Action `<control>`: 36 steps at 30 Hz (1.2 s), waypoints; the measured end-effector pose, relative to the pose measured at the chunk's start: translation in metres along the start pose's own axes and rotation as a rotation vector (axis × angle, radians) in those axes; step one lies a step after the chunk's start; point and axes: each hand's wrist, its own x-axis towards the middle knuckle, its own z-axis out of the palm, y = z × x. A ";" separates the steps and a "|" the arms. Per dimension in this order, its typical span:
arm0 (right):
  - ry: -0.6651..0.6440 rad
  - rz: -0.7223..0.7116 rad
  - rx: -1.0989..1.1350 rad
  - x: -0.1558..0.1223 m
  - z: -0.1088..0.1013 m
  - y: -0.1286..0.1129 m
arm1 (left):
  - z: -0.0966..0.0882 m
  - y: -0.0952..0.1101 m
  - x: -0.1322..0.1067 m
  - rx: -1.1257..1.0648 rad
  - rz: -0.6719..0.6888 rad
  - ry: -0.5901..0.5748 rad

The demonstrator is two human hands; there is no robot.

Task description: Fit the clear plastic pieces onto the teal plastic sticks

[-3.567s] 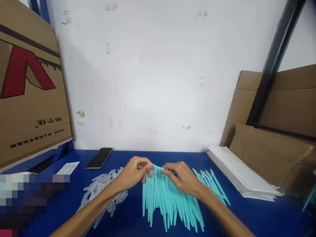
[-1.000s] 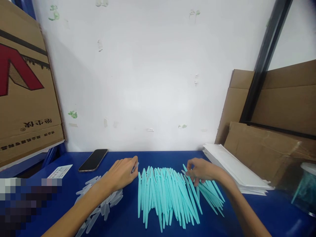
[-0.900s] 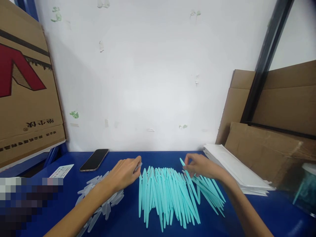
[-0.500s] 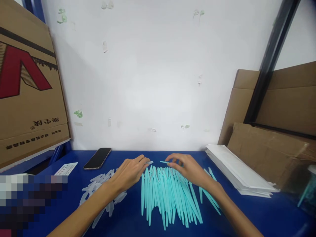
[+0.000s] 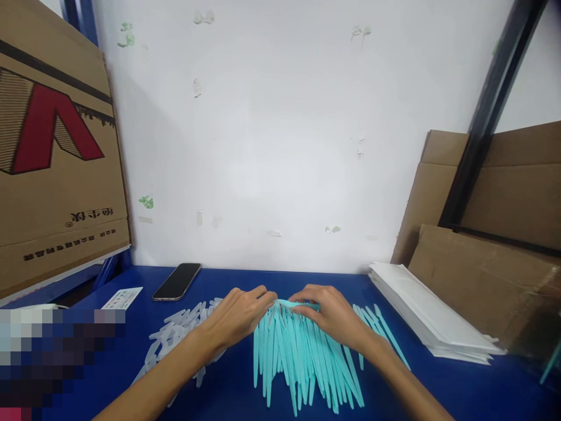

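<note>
My right hand [image 5: 328, 307] pinches a slim teal eyebrow razor [image 5: 287, 303], held level above the pile. The fingertips of my left hand [image 5: 245, 310] are closed at the razor's left end, on a small translucent cap that is mostly hidden now. Below both hands lies a dense row of teal razors [image 5: 302, 362], pointing towards me. Beside my left forearm is a loose heap of translucent caps [image 5: 182, 327], partly covered by the arm. Several more teal razors [image 5: 385, 333] lie beyond my right wrist.
On the blue table [image 5: 228, 280], a phone [image 5: 177, 282] and a printed card [image 5: 123, 298] lie at the left. A stack of white sheets or envelopes [image 5: 429, 310] lies at the right. Cardboard boxes [image 5: 65, 175] and flattened cardboard [image 5: 477, 286] flank the table before a white wall.
My hands have come together, so the razor's end meets the cap at my left fingertips. The razor now shows more of its length. The camera view has shifted slightly.
</note>
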 end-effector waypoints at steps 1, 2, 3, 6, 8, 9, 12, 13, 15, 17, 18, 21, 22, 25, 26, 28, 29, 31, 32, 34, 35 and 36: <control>-0.003 -0.004 -0.001 0.000 0.000 0.000 | 0.001 -0.001 0.000 0.020 0.010 -0.001; -0.006 -0.007 -0.003 0.000 0.000 0.000 | 0.001 -0.001 -0.001 0.036 0.018 0.000; -0.006 -0.010 -0.006 0.000 0.000 0.000 | 0.001 -0.002 -0.001 0.048 0.026 0.002; 0.009 -0.015 -0.009 0.000 0.001 0.001 | 0.002 -0.002 -0.001 0.051 0.038 0.020; 0.017 -0.015 -0.009 0.000 0.002 0.000 | 0.002 -0.003 -0.001 0.032 0.029 0.041; 0.019 -0.013 -0.008 0.000 0.001 0.000 | 0.002 -0.004 -0.001 0.020 0.019 0.052; 0.031 -0.005 -0.007 0.000 0.000 -0.002 | 0.003 -0.005 -0.001 -0.007 0.010 0.071; 0.035 -0.004 -0.003 0.000 -0.001 -0.003 | 0.003 -0.005 -0.001 -0.008 0.010 0.072; 0.039 -0.004 0.010 0.000 -0.001 -0.004 | 0.004 -0.004 -0.001 -0.001 0.018 0.065; 0.029 -0.004 0.030 0.000 0.000 -0.004 | 0.004 -0.002 -0.001 0.001 0.016 0.059; 0.023 -0.004 0.040 0.000 0.001 -0.004 | 0.004 0.000 -0.001 -0.005 0.014 0.058; 0.014 -0.008 0.072 0.000 0.004 -0.005 | 0.006 0.004 -0.001 -0.050 0.005 0.084; 0.016 -0.009 0.077 0.000 0.004 -0.006 | 0.008 0.005 -0.001 -0.061 0.006 0.102; 0.015 -0.008 0.091 0.001 0.005 -0.007 | 0.010 0.006 -0.002 -0.060 0.013 0.135; 0.017 -0.003 0.094 0.001 0.005 -0.008 | 0.011 0.005 -0.002 -0.056 0.013 0.132; 0.034 0.018 0.069 0.001 0.004 -0.007 | 0.009 0.004 -0.002 -0.051 0.011 0.124; 0.047 0.034 0.029 0.001 0.004 -0.007 | 0.008 0.004 -0.001 -0.049 0.010 0.123; 0.067 0.058 -0.077 0.001 0.005 -0.005 | 0.006 0.004 -0.001 -0.049 0.010 0.122; 0.065 0.053 -0.124 0.000 0.006 -0.004 | 0.006 0.004 -0.001 -0.053 0.015 0.122; 0.050 0.017 -0.179 0.000 0.009 -0.003 | 0.006 0.005 -0.002 -0.071 0.039 0.116; 0.043 -0.005 -0.189 -0.001 0.010 -0.003 | 0.007 0.005 -0.003 -0.086 0.052 0.117; 0.040 -0.022 -0.195 -0.001 0.011 -0.003 | 0.007 0.006 -0.004 -0.103 0.062 0.125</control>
